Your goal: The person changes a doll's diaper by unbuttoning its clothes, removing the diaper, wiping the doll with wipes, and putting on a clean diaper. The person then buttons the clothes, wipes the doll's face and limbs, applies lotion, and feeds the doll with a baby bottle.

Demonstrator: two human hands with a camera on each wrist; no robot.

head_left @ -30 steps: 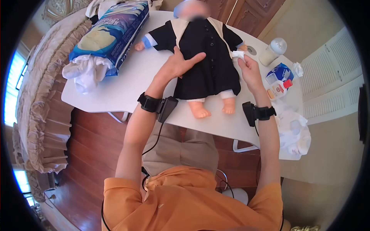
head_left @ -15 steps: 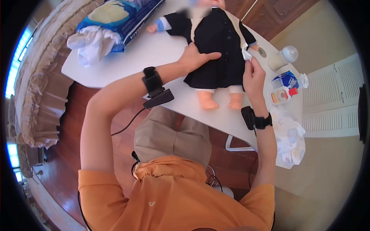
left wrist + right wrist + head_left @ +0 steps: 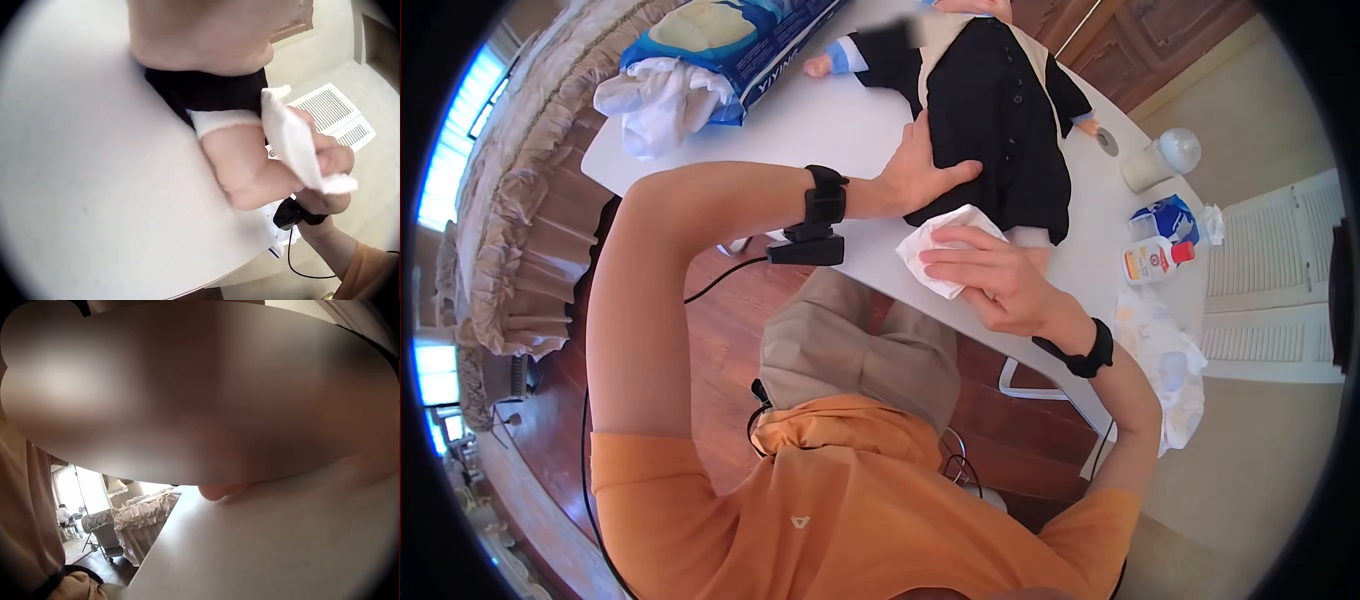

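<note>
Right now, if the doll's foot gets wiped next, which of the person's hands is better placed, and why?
Likely the right: the right hand holds the white tissue close to the doll's foot, while the left hand, without a tissue, lies at the black garment.

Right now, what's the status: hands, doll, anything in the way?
Left hand resting on doll. Right hand holds white cloth. Doll lying on table. Right hand and cloth hide doll's feet from head view.

White tissue [image 3: 918, 252], black-and-cream doll outfit [image 3: 998, 130], orange shirt [image 3: 850, 510], white table [image 3: 830, 130], red bottle cap [image 3: 1183, 252]
</note>
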